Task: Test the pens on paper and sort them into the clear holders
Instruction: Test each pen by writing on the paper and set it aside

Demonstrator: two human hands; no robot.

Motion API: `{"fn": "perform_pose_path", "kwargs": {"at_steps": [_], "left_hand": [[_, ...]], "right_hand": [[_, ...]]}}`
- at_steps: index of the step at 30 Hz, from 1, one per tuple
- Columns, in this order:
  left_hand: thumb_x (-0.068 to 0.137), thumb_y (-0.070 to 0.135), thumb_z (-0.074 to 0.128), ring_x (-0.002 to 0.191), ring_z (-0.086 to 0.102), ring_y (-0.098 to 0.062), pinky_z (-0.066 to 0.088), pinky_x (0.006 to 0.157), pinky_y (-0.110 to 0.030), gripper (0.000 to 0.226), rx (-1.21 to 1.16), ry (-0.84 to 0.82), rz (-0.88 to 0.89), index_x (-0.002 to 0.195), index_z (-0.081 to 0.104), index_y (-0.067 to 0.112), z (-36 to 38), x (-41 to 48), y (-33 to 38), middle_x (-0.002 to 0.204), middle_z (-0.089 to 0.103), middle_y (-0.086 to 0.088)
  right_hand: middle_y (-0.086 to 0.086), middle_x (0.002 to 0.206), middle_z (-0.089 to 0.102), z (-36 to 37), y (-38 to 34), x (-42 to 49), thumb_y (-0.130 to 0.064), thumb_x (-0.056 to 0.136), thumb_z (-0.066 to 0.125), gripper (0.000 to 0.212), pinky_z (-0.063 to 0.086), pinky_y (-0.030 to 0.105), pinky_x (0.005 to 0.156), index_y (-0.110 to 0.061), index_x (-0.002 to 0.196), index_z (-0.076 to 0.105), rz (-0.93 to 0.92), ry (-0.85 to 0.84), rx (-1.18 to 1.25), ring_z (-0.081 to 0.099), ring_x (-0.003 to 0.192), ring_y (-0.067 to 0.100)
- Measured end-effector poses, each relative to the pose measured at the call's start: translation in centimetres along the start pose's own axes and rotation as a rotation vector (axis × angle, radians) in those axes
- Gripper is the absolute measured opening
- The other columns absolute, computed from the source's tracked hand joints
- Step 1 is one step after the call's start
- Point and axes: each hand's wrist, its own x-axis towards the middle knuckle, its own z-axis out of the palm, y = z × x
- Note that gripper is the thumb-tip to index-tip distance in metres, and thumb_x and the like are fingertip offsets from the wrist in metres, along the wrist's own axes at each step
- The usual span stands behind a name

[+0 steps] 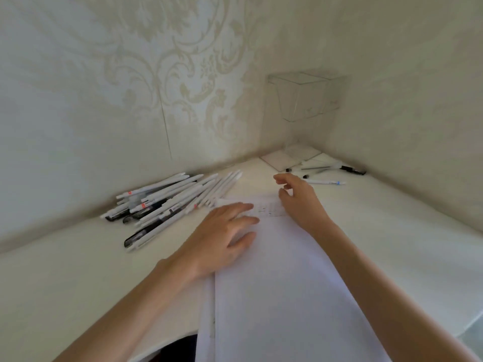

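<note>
A pile of several white and black pens (pixel 167 202) lies on the white table at the left, by the wall. A white sheet of paper (pixel 282 278) runs down the middle, with small scribbles near its far end. My left hand (pixel 222 236) rests flat on the paper's left edge, fingers spread, holding nothing. My right hand (pixel 300 199) hovers over the far end of the paper with loosely curled, parted fingers, also holding nothing. A clear holder (pixel 305 97) is fixed in the wall corner, and another clear holder (pixel 290 156) stands on the table under it. Several pens (pixel 326 173) lie beside it.
Patterned wallpaper walls close the table in at the left and right, meeting in the far corner. The table's front edge runs along the bottom, with a dark gap below it.
</note>
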Motion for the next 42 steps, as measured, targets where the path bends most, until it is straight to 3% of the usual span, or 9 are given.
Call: {"fn": "perform_pose_path", "kwargs": {"at_steps": [4, 9, 15, 20, 25, 27, 30, 33, 42], "left_hand": [[0.082, 0.067, 0.008, 0.138, 0.014, -0.002, 0.003, 0.11, -0.018, 0.073, -0.005, -0.233, 0.07, 0.141, 0.035, 0.032, 1.8, -0.4, 0.6, 0.15, 0.023, 0.015], [0.087, 0.067, 0.012, 0.135, 0.021, -0.002, 0.008, 0.109, -0.017, 0.068, -0.046, -0.16, 0.092, 0.137, 0.041, 0.032, 2.2, -0.5, 0.4, 0.146, 0.031, 0.016], [0.092, 0.06, 0.02, 0.131, 0.026, -0.003, 0.009, 0.107, -0.014, 0.059, -0.059, -0.111, 0.127, 0.132, 0.049, 0.027, 2.3, -0.7, 0.3, 0.142, 0.04, 0.011], [0.092, 0.041, 0.04, 0.114, 0.045, -0.007, 0.024, 0.1, -0.013, 0.04, -0.056, -0.007, 0.136, 0.113, 0.065, 0.018, 1.6, -0.9, 0.9, 0.124, 0.059, 0.003], [0.089, 0.032, 0.044, 0.103, 0.053, -0.004, 0.036, 0.091, -0.017, 0.032, -0.091, 0.048, 0.104, 0.1, 0.07, 0.017, 0.9, -0.8, 1.1, 0.111, 0.064, 0.006], [0.089, 0.033, 0.042, 0.1, 0.054, -0.005, 0.038, 0.088, -0.019, 0.034, -0.072, 0.039, 0.095, 0.099, 0.07, 0.017, 0.5, -1.0, 0.8, 0.109, 0.065, 0.006], [0.09, 0.036, 0.04, 0.101, 0.053, -0.004, 0.038, 0.087, -0.018, 0.035, -0.055, 0.013, 0.085, 0.1, 0.069, 0.02, -0.2, -1.9, 0.2, 0.11, 0.063, 0.008], [0.091, 0.038, 0.037, 0.105, 0.051, -0.002, 0.038, 0.09, -0.02, 0.038, -0.054, 0.002, 0.074, 0.104, 0.068, 0.021, -0.7, -3.0, -0.6, 0.114, 0.06, 0.01], [0.09, 0.042, 0.036, 0.112, 0.042, 0.01, 0.03, 0.095, -0.01, 0.041, -0.136, 0.001, 0.025, 0.112, 0.065, 0.024, -0.6, -4.3, -1.5, 0.12, 0.053, 0.018]], "right_hand": [[0.011, 0.138, 0.051, -3.9, 5.2, 2.4, 0.007, 0.084, 0.039, 0.052, 0.032, 0.035, 0.104, -0.009, 0.132, 0.052, 0.04, 0.103, -0.408, 0.041, 0.126, 0.031], [0.015, 0.137, 0.045, -5.3, 8.6, 3.6, -0.009, 0.094, 0.036, 0.039, 0.029, 0.037, 0.1, -0.008, 0.131, 0.048, 0.257, 0.068, -0.656, 0.038, 0.123, 0.034], [0.013, 0.117, 0.058, -6.9, 8.9, 3.0, -0.022, 0.096, 0.05, 0.025, 0.034, 0.035, 0.091, -0.011, 0.115, 0.061, 0.143, 0.075, -0.588, 0.044, 0.113, 0.031], [0.005, 0.087, 0.064, -7.9, 4.1, -0.7, -0.02, 0.089, 0.061, 0.019, 0.039, 0.031, 0.068, -0.011, 0.106, 0.061, 0.04, 0.252, -0.293, 0.056, 0.081, 0.025], [0.005, 0.053, 0.054, -3.7, 0.0, -6.4, -0.004, 0.078, 0.062, 0.014, 0.028, 0.027, 0.051, -0.013, 0.089, 0.061, -0.183, 0.201, -0.496, 0.051, 0.052, 0.029], [0.006, 0.06, 0.061, -2.1, 0.0, -7.3, -0.007, 0.078, 0.063, 0.012, 0.031, 0.027, 0.055, -0.011, 0.089, 0.063, -0.251, 0.118, -0.569, 0.058, 0.067, 0.029], [0.007, 0.092, 0.065, -1.1, 0.1, -7.5, -0.013, 0.089, 0.052, 0.037, 0.037, 0.03, 0.082, -0.009, 0.125, 0.054, -0.253, -0.111, -0.448, 0.047, 0.1, 0.025], [0.004, 0.098, 0.058, -1.0, 0.4, -6.9, -0.01, 0.091, 0.044, 0.047, 0.031, 0.022, 0.085, -0.01, 0.138, 0.043, -0.335, -0.177, -0.438, 0.036, 0.091, 0.018], [0.003, 0.098, 0.049, -0.7, 1.7, -4.6, -0.038, 0.092, 0.039, 0.038, 0.039, 0.03, 0.082, -0.018, 0.112, 0.064, -0.478, -0.133, -0.486, 0.042, 0.091, 0.02]]}}
